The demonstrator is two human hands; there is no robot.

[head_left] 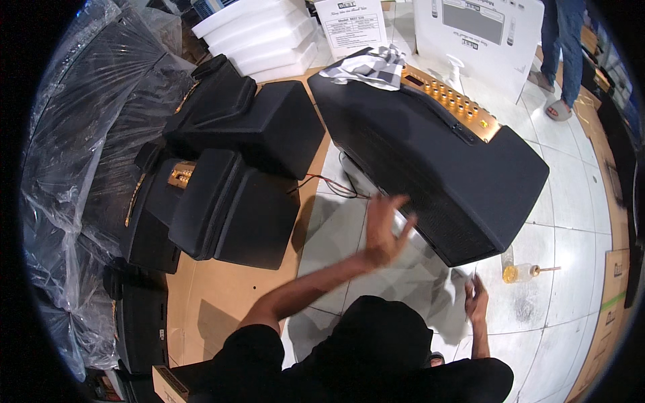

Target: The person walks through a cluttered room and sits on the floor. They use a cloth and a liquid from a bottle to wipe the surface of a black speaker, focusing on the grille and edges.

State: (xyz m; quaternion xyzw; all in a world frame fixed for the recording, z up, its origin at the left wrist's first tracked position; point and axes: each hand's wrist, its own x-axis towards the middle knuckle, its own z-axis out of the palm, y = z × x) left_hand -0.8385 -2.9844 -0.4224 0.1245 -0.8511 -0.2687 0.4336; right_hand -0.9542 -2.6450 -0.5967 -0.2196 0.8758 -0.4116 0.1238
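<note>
A large black speaker cabinet point(430, 154) stands tilted across my view, with a gold control panel point(457, 104) of several knobs and a black strap handle point(447, 115) on top. My left hand point(388, 232) is open, its fingers spread beside the cabinet's near lower edge; whether it touches is unclear. My right hand point(476, 302) is low by the cabinet's near right corner, fingers apart, with no held thing that I can make out. Red and black wires point(332, 185) run on the floor left of the cabinet. A checked cloth point(373, 67) lies on its far end.
Several black speakers point(259, 208) stand on cardboard point(222, 295) at the left, beside plastic-wrapped goods point(87, 148). White foam blocks point(262, 37) and a printed white box point(477, 40) are at the back. A small jar of yellow liquid point(512, 273) sits right. Another person's legs point(564, 54) show far right.
</note>
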